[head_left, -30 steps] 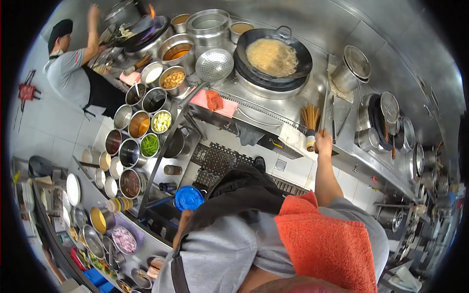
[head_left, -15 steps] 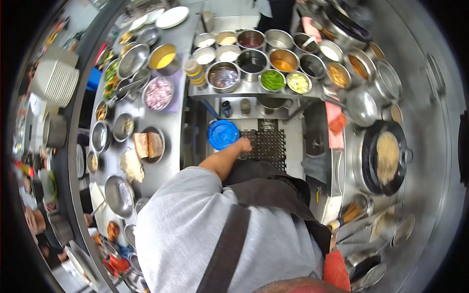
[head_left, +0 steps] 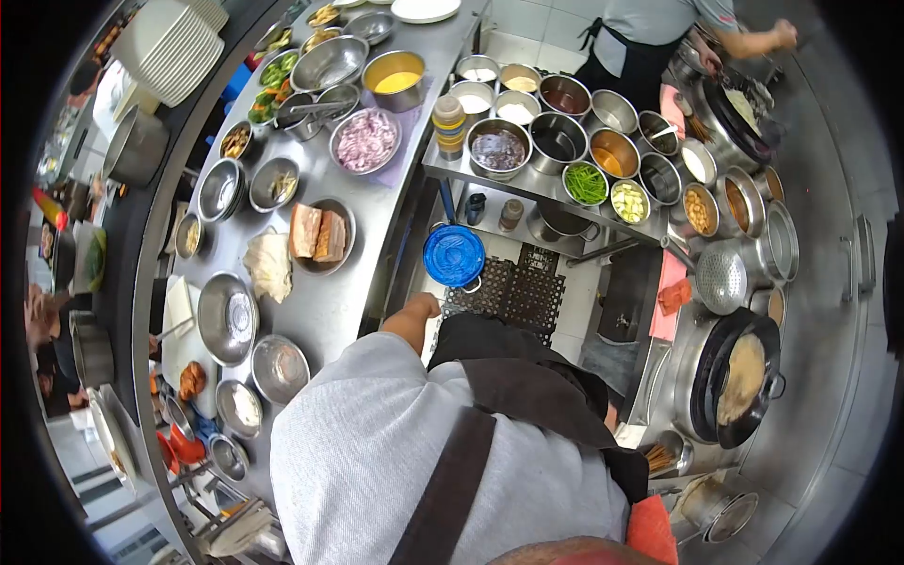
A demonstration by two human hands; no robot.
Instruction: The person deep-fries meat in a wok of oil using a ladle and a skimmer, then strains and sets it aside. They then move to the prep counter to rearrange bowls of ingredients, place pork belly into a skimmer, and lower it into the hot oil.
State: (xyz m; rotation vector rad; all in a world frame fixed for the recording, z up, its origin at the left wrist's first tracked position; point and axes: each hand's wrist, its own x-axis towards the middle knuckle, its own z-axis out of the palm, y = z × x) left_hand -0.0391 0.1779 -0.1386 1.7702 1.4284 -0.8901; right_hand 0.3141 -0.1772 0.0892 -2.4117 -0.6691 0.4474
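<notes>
My left hand (head_left: 424,303) hangs low beside my body, fingers curled, with nothing visible in it. It is nearest to a blue-lidded bucket (head_left: 454,256) on the floor and does not touch it. A wire handle shows at the bucket's lower right side. Of my right hand (head_left: 611,415) only a sliver of skin appears past the dark apron; its fingers are hidden. Left of my left hand, on the steel counter (head_left: 325,315), a bowl holds two blocks of pork belly (head_left: 317,234). Beside it lies a pale, floppy piece of food (head_left: 269,265).
Ahead, a steel shelf table (head_left: 443,171) carries several pots of sauces, chopped greens and powders. On the right are a wok (head_left: 744,377) with pale liquid and a perforated ladle (head_left: 722,281). A co-worker (head_left: 650,38) stands beyond the table. A black mat (head_left: 513,297) covers the floor.
My view has shifted, and the co-worker's torso and arms now show at the top. My left hand has drawn back toward my body, away from the bucket's side.
</notes>
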